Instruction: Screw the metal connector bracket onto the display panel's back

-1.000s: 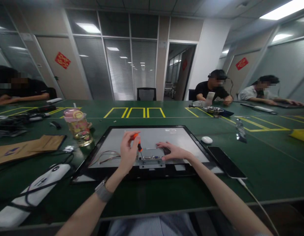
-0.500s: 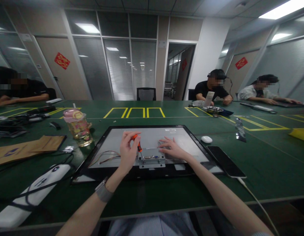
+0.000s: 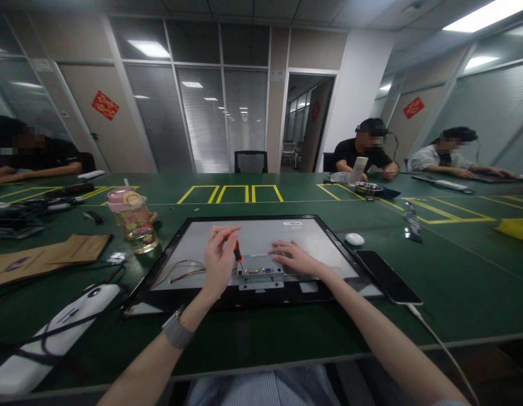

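Note:
My left hand [image 3: 219,255] is closed around the handle of an orange and black screwdriver [image 3: 237,251]. The screwdriver tilts slightly, its shaft pointing down to the left end of a metal bracket with ports [image 3: 261,272]. Whether its tip sits in a screw is too small to tell. Fingers spread, my right hand [image 3: 295,257] lies at the bracket's right rear side, holding nothing I can see. Both hands are over a flat display panel [image 3: 253,234] with a black frame and grey back, lying on the table. Thin wires [image 3: 183,270] run across the panel's left part.
Left of the panel stand a drink bottle [image 3: 136,223], a cardboard envelope [image 3: 53,254] and a white power strip [image 3: 60,332] with black cable. On the right lie a phone [image 3: 388,276] on a cable and a white earbud case [image 3: 354,239]. Several people sit across the green table [image 3: 286,338].
The screwdriver handle has turned a little in my left hand. My right hand's fingers have drawn slightly closer together. The whole view has shifted slightly.

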Available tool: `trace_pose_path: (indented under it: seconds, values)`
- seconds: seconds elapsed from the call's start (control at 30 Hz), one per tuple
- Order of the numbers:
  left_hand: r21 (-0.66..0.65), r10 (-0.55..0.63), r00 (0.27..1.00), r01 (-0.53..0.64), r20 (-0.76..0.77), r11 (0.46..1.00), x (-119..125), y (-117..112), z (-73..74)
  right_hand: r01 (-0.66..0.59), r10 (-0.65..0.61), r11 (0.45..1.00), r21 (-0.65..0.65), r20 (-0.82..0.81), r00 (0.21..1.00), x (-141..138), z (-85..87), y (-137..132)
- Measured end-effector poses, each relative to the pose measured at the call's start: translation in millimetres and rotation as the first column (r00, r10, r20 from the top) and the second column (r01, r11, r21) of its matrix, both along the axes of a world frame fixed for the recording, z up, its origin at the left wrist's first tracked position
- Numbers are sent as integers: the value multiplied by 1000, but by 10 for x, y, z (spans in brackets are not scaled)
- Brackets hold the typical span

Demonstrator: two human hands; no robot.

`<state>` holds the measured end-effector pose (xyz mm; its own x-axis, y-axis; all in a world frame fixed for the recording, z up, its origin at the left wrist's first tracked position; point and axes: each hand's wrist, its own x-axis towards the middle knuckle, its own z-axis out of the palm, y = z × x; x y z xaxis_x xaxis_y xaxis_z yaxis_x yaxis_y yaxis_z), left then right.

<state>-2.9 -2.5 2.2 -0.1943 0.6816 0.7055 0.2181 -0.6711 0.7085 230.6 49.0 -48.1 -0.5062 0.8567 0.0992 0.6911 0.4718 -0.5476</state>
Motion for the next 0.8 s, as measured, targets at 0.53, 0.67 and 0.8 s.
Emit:
trace_pose_path:
  seconds: [0.53, 0.67, 0.8]
  values:
    - [-28, -67, 998, 67, 9, 997, 5, 15, -16, -8, 8, 1000, -1, 9, 1000, 4, 0, -3]
    - [-15, -77, 997, 77, -21, 997, 9, 4, -14, -9, 9, 1000, 1, 15, 1000, 1, 1, -2]
    - [-35, -74, 997, 74, -15, 997, 9, -12, -3, -8, 8, 1000, 8, 19, 1000, -2, 6, -7]
